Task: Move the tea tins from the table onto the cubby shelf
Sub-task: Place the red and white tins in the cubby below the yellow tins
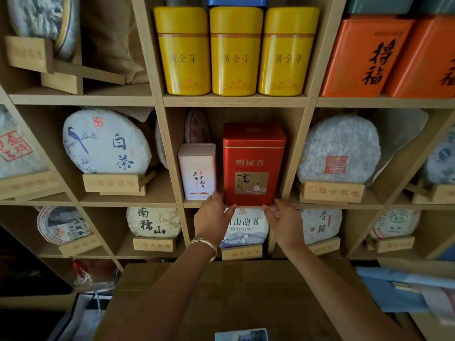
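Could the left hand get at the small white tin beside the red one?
Probably yes. The left hand is at the red tin's lower corner, right below the white tin, whose front stands open at the cubby's edge.
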Demonstrator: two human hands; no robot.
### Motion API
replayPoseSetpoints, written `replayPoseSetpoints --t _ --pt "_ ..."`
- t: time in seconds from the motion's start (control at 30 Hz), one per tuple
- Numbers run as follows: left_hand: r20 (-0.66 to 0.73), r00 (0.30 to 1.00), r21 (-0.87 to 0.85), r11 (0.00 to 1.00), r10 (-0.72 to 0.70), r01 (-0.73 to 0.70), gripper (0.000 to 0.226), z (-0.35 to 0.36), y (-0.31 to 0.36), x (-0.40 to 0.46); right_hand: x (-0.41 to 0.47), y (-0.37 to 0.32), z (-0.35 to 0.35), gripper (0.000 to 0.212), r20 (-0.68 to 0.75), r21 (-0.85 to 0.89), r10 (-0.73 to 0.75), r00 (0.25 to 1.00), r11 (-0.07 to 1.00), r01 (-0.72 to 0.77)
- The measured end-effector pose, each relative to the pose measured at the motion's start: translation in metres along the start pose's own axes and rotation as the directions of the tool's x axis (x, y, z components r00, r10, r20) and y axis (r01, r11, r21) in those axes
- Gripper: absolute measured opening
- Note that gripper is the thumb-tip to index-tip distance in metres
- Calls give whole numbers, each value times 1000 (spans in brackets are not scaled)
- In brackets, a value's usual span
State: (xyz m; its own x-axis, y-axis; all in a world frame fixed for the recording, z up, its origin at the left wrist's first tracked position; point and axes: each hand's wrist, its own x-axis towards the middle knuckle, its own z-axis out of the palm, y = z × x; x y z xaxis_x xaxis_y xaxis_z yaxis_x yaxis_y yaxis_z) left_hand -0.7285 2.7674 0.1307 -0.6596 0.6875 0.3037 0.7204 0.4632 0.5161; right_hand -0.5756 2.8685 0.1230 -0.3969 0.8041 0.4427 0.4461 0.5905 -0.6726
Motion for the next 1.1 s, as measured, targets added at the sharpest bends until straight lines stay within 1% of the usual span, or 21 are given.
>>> replayPoseSetpoints --t 0.17,0.4,0.57,0.77,1.1 --pt "12 1000 -10 1000 -18 18 28 2 2 4 1 -1 -1 22 2 7 6 1000 1000 -6" --pt "3 999 -12 999 -45 45 28 1 3 8 8 -1 -4 24 61 3 32 998 999 -33" --pt "-1 998 -34 997 -63 63 28 3 3 7 9 0 -4 23 67 -12 28 997 1000 -28" --pt "-6 999 -34 999 -43 43 28 2 1 6 11 3 -7 21 104 -19 13 995 1000 -11" --pt "-7 999 -24 999 -42 42 29 2 0 7 11 5 -10 18 102 -12 -28 994 999 30"
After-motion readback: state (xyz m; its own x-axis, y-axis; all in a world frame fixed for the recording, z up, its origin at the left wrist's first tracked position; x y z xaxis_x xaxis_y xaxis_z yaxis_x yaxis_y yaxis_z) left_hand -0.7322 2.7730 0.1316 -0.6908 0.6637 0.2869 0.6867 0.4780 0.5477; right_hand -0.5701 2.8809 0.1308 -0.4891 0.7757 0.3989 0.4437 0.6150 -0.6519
